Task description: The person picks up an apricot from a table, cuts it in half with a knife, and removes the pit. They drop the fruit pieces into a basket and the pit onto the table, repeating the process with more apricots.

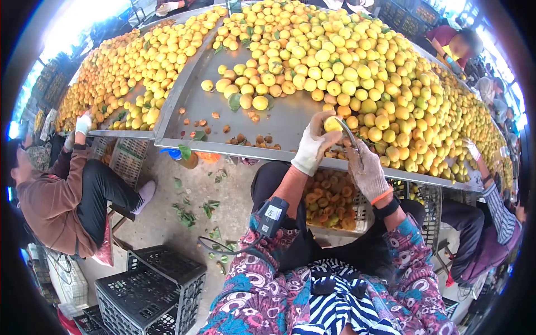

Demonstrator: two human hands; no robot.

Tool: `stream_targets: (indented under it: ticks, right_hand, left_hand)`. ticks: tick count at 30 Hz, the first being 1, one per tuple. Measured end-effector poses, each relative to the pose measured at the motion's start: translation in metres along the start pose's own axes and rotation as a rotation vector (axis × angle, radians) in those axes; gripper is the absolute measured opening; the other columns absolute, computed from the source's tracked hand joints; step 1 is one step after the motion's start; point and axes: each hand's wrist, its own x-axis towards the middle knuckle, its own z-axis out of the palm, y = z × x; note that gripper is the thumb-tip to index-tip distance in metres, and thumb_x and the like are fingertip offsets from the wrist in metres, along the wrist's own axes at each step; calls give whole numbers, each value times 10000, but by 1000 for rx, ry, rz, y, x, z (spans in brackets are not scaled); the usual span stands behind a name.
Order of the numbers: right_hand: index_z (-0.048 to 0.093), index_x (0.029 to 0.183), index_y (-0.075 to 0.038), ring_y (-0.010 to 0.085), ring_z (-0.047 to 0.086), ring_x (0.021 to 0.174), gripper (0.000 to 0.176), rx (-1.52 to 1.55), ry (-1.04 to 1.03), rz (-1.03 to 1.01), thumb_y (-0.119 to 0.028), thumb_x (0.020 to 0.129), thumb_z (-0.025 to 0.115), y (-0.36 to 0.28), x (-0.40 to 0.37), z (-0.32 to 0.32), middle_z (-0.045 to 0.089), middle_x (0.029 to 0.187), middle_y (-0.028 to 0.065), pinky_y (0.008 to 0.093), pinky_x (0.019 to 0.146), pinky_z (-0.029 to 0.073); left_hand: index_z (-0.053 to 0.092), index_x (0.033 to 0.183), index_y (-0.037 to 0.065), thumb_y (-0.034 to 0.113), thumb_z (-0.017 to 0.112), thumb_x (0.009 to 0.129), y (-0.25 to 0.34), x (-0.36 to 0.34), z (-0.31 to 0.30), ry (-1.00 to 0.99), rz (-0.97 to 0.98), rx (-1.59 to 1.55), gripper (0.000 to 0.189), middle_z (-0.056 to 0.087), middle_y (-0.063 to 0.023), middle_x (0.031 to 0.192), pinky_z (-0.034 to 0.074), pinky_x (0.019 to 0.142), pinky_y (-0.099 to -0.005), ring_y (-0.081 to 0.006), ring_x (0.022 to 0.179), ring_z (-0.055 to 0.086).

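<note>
My gloved left hand is closed around a yellow apricot at the near edge of the metal table. In my gloved right hand is a curved knife, its thin metal blade against the right side of that apricot. Its handle is hidden in the fingers. A big heap of whole apricots lies just beyond both hands. Below them, between my knees, a crate holds halved apricots. Brown pits are scattered on the table to the left.
A raised metal divider separates another apricot heap at the left. Black crates stand on the floor at lower left, near fallen leaves. A bottle hangs below the table edge. Other people sit at left and right.
</note>
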Motion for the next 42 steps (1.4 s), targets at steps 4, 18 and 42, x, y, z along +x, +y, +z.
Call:
stream_targets:
  ticks: [4,18,42]
  right_hand:
    - [548,1049,14,258,577,545,177,2,3,-26,-84,901,545,7,-2,2,571,648,174,330,522,439]
    - [556,947,4,313,589,559,121,-103,-28,-12,-106,897,569,-2,3,-4,564,643,201,364,513,438]
    - [548,985,16,329,575,573,151,-199,-105,-65,-111,903,557,-30,3,-21,562,654,190,357,535,443]
  left_hand:
    - [499,1243,85,133,697,786,5,-4,1,-29,-138,-311,501,595,-37,1056,488,678,-202,-109,909,579]
    - [549,1157,83,-10,677,765,-5,2,-6,-26,6,-12,423,579,-18,1057,508,709,-226,-93,899,574]
    - [530,1200,81,67,687,790,9,2,-13,-96,-81,-104,439,619,-22,1016,508,699,-224,-83,843,580]
